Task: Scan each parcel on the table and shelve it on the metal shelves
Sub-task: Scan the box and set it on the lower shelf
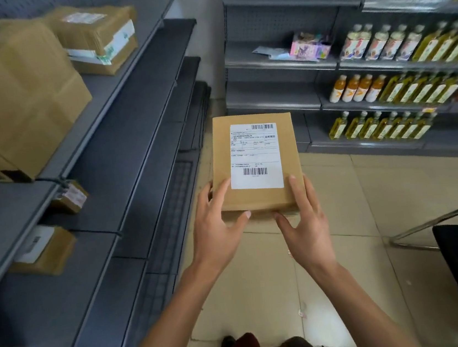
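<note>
Shelving step: both hands, left (217,232) and right (306,221), grip the labelled parcel (255,164); next, set it on the metal shelves (141,126)

Premises: a small shop also used for parcel storage. Grey metal shelves (132,104) line both sides of a tiled floor (369,199). Right-hand racks carry rows of bottles (383,125) facing outward; left-hand racks hold labelled cardboard boxes (19,92).

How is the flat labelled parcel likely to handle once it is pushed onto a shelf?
The parcel looks stiff: it juts past both hands without sagging. Probably light, since mostly fingertips hold its near edge. Flat and boxy, it should slide rather than roll or tip.
</note>
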Motion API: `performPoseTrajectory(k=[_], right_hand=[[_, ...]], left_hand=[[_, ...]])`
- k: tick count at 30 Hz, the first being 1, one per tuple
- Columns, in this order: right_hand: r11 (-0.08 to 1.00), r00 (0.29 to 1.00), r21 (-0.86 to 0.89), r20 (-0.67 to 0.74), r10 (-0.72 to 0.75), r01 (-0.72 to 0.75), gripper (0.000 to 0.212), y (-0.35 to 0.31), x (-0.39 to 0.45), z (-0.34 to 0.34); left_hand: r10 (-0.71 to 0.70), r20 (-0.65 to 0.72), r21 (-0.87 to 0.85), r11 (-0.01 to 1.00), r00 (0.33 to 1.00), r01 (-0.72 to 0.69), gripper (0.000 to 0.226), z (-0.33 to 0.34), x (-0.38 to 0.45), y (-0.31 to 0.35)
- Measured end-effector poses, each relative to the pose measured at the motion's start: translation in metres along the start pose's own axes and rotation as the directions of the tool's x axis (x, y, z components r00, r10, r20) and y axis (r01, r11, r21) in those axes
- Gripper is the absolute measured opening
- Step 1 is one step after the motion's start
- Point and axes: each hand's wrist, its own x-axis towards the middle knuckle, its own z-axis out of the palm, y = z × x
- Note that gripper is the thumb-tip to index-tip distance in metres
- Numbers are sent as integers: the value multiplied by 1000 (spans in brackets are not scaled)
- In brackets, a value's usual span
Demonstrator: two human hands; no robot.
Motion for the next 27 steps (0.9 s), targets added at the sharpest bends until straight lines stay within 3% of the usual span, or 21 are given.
performPoseTrajectory(k=[14,27], right_hand=[[997,980,78,201,-15,-1,84,73,182,42],[951,834,212,463,-301,225,87,88,323,99]], left_hand=[[-140,-93,68,987,986,146,78,71,154,-19],[-293,-355,43,943,888,329,79,88,232,-36]])
